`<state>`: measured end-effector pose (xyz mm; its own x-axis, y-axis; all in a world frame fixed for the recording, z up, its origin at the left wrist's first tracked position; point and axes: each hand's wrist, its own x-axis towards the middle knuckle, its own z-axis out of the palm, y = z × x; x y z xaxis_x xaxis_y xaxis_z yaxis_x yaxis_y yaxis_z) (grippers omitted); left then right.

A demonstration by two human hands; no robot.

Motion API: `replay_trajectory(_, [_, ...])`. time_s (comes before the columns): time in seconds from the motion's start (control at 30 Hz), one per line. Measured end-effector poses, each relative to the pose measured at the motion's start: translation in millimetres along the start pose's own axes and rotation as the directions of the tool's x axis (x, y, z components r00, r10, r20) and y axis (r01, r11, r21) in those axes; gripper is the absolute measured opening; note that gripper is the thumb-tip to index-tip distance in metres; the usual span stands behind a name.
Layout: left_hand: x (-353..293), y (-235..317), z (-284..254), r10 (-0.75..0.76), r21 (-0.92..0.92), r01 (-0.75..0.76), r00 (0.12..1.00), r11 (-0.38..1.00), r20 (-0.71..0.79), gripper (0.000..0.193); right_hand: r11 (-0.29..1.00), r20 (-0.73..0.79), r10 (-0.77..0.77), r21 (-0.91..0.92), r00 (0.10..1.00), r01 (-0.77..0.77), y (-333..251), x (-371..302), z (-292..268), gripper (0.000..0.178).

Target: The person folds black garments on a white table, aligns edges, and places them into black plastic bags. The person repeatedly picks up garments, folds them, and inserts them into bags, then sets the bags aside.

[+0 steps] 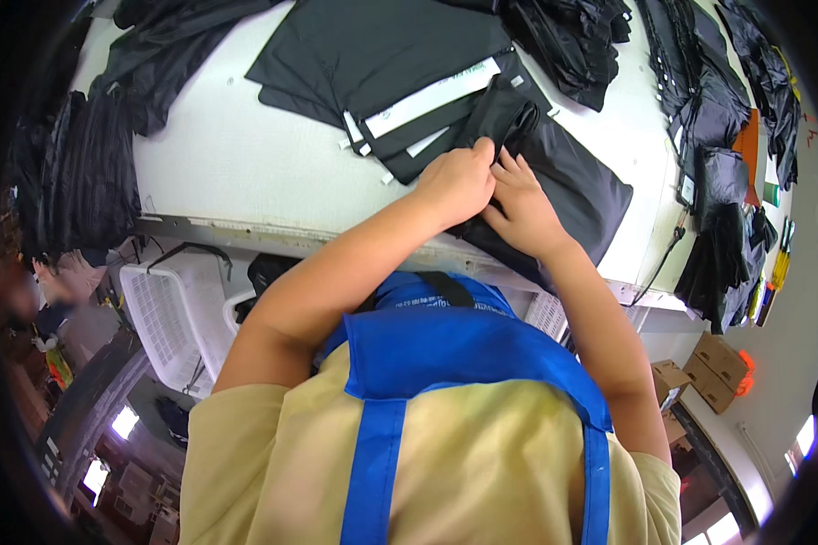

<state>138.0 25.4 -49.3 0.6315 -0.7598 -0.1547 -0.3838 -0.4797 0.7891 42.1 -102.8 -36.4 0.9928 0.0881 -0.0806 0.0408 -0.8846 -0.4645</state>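
My left hand and my right hand meet over a black fabric piece lying at the near edge of a white table. Both hands pinch a fold of that fabric close together, fingers curled on it. Just behind them lies a stack of flat black fabric pieces with white label strips. I wear a yellow shirt and a blue apron.
Heaps of black garments sit at the table's far side and along its right edge. A white plastic basket stands under the table at left. Cardboard boxes sit on the floor at right.
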Motion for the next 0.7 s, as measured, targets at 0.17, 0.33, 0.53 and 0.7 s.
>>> replay_trajectory(0.17, [1.8,18.6,-11.5,-0.008,0.167,0.038,0.984,0.985,-0.176,0.011,0.984,-0.268,0.118,-0.099,0.956,-0.149,4.9,-3.2,-32.5,0.065])
replay_trajectory(0.33, [27.2,18.7,-10.7,-0.001,0.127,0.029,0.976,0.991,-0.219,0.014,0.950,-0.151,0.076,-0.289,0.986,-0.117,16.1,2.4,-17.3,0.063])
replay_trajectory(0.53, [30.7,31.4,25.1,0.068,0.176,-0.056,0.996,0.983,-0.058,0.015,0.962,-0.046,0.112,-0.246,0.993,-0.120,36.3,2.1,12.8,0.046])
replay_trajectory(0.7, [41.0,16.9,28.6,0.003,0.129,-0.003,1.000,0.992,-0.003,0.016,0.836,-0.393,0.285,0.548,0.874,-0.026,59.1,5.3,4.9,0.063])
